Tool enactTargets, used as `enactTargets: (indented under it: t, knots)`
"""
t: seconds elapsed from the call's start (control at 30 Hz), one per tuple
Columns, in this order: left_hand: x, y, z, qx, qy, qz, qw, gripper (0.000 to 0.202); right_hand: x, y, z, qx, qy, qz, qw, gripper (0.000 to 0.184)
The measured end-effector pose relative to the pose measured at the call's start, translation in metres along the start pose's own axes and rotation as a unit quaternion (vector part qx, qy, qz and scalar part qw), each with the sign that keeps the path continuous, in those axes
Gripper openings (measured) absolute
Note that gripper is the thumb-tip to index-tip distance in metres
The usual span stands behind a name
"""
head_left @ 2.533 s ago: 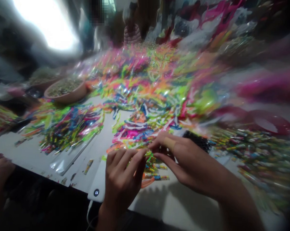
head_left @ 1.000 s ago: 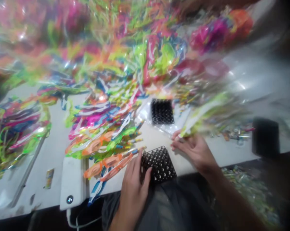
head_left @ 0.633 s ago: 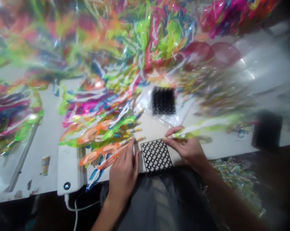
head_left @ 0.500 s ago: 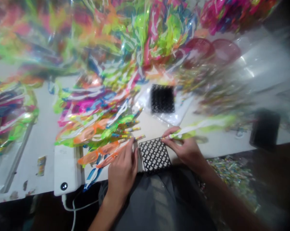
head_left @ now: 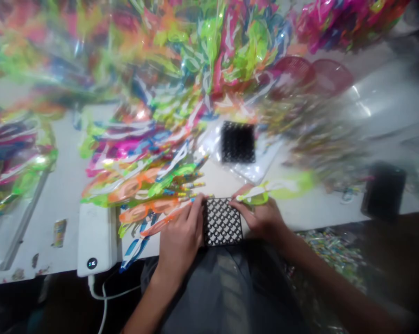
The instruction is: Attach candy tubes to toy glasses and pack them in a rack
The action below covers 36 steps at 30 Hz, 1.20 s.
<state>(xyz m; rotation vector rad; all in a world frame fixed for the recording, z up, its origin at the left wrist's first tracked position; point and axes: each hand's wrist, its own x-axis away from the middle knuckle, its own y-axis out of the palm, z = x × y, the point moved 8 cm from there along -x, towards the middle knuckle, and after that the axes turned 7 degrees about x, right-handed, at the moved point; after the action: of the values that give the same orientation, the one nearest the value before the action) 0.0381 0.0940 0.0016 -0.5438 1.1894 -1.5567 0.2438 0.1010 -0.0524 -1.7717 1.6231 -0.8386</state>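
Observation:
My left hand [head_left: 180, 227] lies over a bundle of thin striped sticks with orange and green foil strips [head_left: 150, 190], its fingertips at the edge of a black plastic lattice mat [head_left: 222, 221]. That mat sits at the table's near edge, between my hands. My right hand [head_left: 261, 218] pinches a neon green and white plastic strip [head_left: 261, 194] with its fingers, just right of the mat. The strip's far end is blurred. Part of the bundle is hidden under my left hand.
Heaps of shiny multicoloured foil strips [head_left: 181, 79] cover the white table [head_left: 65, 185]. A second black mat [head_left: 238, 142] lies on a clear bag. Nearby are a white power bank [head_left: 96, 239] with a cable, pink round baskets [head_left: 329, 76] and a black box [head_left: 383, 190].
My view has tilted down from the long table. A black mat now lies between my hands, which have drawn closer together. The green strip has come in from the right, held in my right hand.

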Motion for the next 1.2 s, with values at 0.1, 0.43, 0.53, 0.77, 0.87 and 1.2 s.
enactTargets:
  t: [0.1,0.43,0.53,0.77,0.87,1.2]
  knots:
    - [0.001,0.000,-0.001,0.009,0.003,0.003,1.000,0.032,0.002,0.001,-0.004,-0.005,-0.001,0.003,1.000,0.027]
    - [0.010,-0.016,0.019,0.047,0.023,0.035,0.998,0.018,-0.007,0.004,-0.009,-0.014,-0.030,0.006,0.999,0.020]
    - [0.025,-0.029,0.033,0.118,0.029,0.076,0.990,0.018,-0.009,0.004,-0.014,-0.021,-0.039,0.009,0.999,0.023]
    - [0.056,-0.028,0.047,0.340,0.036,0.093,0.935,0.034,0.038,-0.034,-0.006,-0.115,0.025,0.151,0.981,0.027]
    - [0.062,-0.025,0.054,0.332,0.085,0.089,0.935,0.038,0.068,-0.045,-0.009,-0.162,0.030,0.153,0.974,0.019]
    - [0.058,-0.029,0.047,0.256,0.245,-0.023,0.935,0.029,0.091,0.000,-0.047,-0.246,-0.092,-0.086,0.961,0.024]
